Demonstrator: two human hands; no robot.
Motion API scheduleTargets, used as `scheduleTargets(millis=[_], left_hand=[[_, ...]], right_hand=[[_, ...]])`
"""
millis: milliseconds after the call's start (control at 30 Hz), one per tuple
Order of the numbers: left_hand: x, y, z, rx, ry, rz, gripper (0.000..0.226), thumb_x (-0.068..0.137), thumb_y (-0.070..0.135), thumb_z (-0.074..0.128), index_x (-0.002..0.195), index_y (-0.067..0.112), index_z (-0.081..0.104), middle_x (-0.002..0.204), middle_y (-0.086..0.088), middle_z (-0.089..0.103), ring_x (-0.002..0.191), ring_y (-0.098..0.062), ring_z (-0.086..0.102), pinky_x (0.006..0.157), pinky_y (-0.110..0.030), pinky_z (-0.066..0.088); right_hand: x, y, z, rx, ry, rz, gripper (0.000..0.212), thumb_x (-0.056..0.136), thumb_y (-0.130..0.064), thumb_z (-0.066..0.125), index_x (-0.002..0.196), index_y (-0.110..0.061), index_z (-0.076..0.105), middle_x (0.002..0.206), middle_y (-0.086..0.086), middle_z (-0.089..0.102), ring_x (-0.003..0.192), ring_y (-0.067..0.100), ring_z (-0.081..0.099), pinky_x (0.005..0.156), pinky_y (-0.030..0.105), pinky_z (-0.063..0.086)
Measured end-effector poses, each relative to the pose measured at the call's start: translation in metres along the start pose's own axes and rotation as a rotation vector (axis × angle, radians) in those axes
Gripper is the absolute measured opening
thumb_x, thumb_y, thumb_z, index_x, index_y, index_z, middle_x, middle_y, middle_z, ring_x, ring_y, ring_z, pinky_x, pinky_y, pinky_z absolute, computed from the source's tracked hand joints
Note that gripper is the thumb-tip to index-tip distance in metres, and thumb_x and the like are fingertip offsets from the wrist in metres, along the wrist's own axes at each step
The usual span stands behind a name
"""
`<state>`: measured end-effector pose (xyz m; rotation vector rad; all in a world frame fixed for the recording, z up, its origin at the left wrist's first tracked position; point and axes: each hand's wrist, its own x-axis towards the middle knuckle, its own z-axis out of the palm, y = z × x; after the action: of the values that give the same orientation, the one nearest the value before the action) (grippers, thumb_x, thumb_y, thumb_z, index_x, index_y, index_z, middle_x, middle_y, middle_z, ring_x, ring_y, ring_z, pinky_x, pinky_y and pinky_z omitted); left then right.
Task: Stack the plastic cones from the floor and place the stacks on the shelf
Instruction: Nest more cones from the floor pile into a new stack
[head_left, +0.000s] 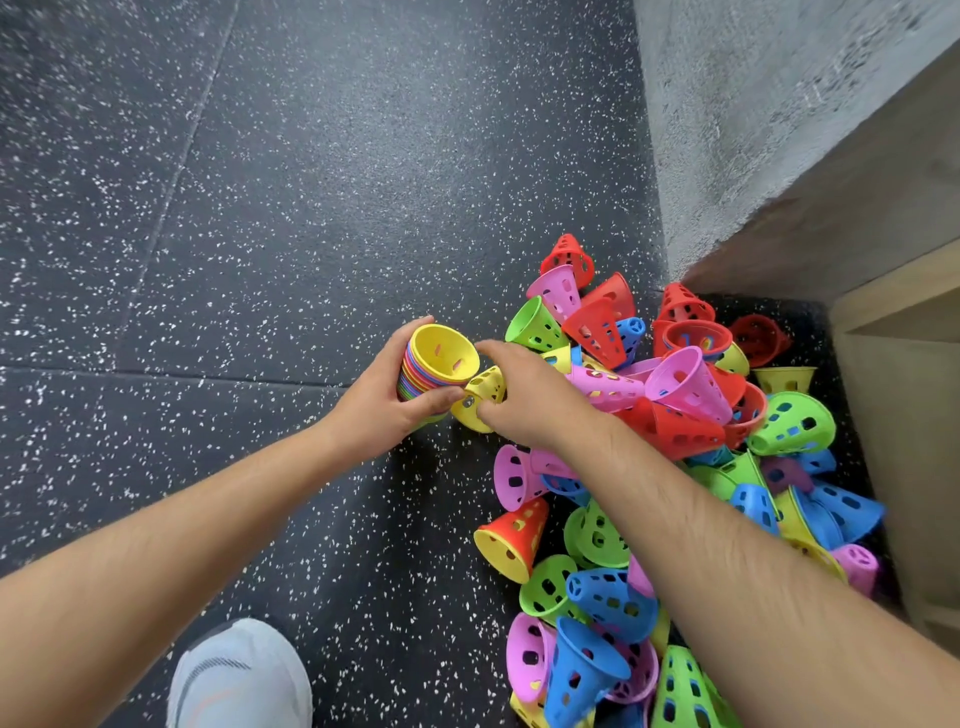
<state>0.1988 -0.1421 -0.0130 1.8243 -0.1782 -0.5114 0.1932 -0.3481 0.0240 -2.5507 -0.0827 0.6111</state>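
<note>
My left hand (382, 395) grasps a nested stack of cones (434, 366), its yellow mouth facing up, above the black speckled rubber floor (260, 208). My right hand (524, 392) pinches a single yellow cone (480, 397) just beside the stack. The loose cone pile (675, 441) lies on the floor against the grey concrete wall (753, 130) and the wooden shelf unit (904, 415) at the right edge. A grey shoe (241, 675) stands at the floor's lower left.

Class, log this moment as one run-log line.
left hand: holds cone stack | right hand: grips yellow cone beside stack | pile: on floor
</note>
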Motion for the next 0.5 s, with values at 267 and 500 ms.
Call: scheduleTargets(millis=[267, 500], left_hand=[[-0.002, 0.002, -0.001, -0.002, 0.001, 0.004, 0.087, 0.078, 0.040, 0.081, 0.149, 0.040, 0.032, 0.139, 0.009, 0.057, 0.115, 0.008, 0.060, 0.098, -0.006, 0.041], [-0.003, -0.001, -0.001, -0.014, 0.022, 0.010, 0.080, 0.088, 0.012, 0.081, 0.149, 0.032, 0.033, 0.135, 0.004, 0.058, 0.106, 0.013, 0.061, 0.085, -0.005, 0.047]], right_hand=[[0.009, 0.000, 0.026, -0.393, 0.056, -0.037, 0.023, 0.094, -0.024, 0.058, 0.116, -0.015, 0.059, 0.121, 0.009, 0.054, 0.112, 0.033, 0.054, 0.086, 0.040, 0.044], [0.021, 0.005, 0.013, -0.051, 0.325, 0.010, 0.022, 0.099, -0.014, 0.050, 0.108, -0.007, 0.069, 0.105, 0.015, 0.057, 0.103, 0.034, 0.053, 0.082, 0.041, 0.041]])
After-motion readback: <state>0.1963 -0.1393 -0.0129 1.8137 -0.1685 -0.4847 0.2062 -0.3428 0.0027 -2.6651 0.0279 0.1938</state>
